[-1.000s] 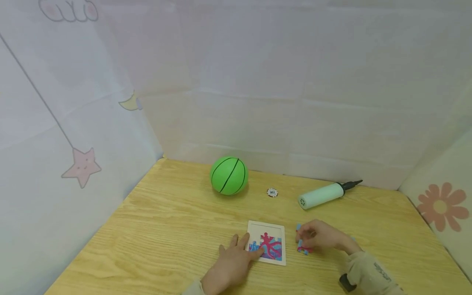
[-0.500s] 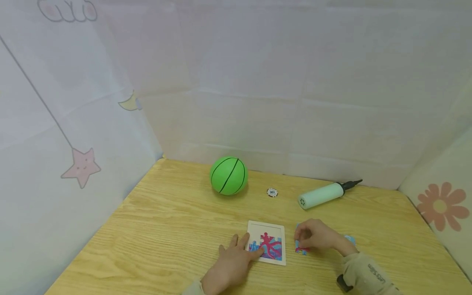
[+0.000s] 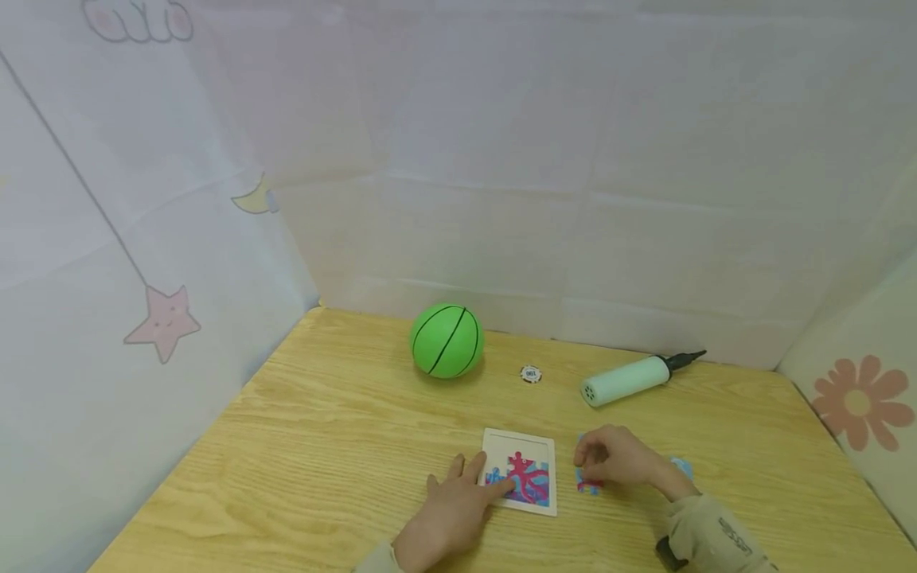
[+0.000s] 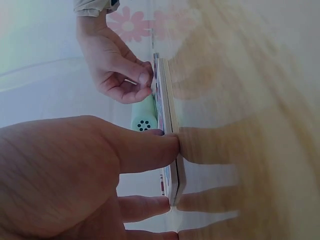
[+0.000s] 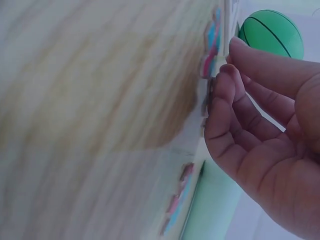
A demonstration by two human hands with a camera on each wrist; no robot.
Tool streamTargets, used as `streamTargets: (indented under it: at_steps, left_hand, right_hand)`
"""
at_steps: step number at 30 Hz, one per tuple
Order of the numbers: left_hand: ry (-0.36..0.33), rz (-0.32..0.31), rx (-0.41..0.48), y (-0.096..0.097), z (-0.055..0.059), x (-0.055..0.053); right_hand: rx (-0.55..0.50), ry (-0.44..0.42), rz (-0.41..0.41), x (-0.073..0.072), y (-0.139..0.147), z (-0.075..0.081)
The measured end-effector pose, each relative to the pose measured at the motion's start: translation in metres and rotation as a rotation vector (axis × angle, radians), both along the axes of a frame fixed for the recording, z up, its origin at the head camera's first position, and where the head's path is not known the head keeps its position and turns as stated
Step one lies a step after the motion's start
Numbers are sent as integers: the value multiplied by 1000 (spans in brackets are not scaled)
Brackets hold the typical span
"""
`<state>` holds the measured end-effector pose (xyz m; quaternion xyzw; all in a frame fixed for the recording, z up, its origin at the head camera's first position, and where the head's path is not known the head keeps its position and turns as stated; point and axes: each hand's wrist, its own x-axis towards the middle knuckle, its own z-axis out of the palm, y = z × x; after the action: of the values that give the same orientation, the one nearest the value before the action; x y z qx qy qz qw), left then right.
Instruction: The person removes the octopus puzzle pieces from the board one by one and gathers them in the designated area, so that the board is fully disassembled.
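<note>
A white-framed jigsaw tray lies on the table, with joined pink-and-blue octopus pieces in its lower part. My left hand rests at its left side, fingers spread and straight; the thumb reaches over the lower pieces. In the left wrist view that thumb lies across the tray's edge. Right of the tray, my right hand has its fingers curled and pinches at a pink-and-blue puzzle piece, low at the tabletop. The hand partly covers it. In the right wrist view, a pink-and-blue piece sits right at the fingertips.
Another blue piece lies beyond the right wrist. Farther back stand a green ball, a poker chip and a pale green hand pump. Cloth walls enclose the table's back and sides.
The puzzle piece under my right hand has turned slightly and sits straighter. The right hand has shifted a little, uncovering more of the blue piece behind its wrist. My left hand stays put.
</note>
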<state>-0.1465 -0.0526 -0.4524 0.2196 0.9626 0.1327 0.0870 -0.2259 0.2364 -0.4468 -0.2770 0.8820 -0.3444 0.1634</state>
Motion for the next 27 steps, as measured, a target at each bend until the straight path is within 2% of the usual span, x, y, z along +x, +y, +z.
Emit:
streamTargets:
  at_steps: [5,9,13,17,21,27]
  left_hand:
    - [-32,13,29,0,0,2]
    - [-33,15,60,1,0,6]
    - [-21,21,74,5,0,11]
    - [-7,21,18,10,0,14]
    - [-28,12,-38,12,1,16]
    - [-60,8,-57,12,1,16]
  right_hand:
    - [-25,114,34,2,-9,5]
    - [-60,144,67,1,-22,10]
    - [-60,140,60,-2,-37,10]
    - [-63,128,54,-4,-52,5]
    - [-52,105,9,-5,-66,0]
    - [-28,75,-51,-12,-82,-3]
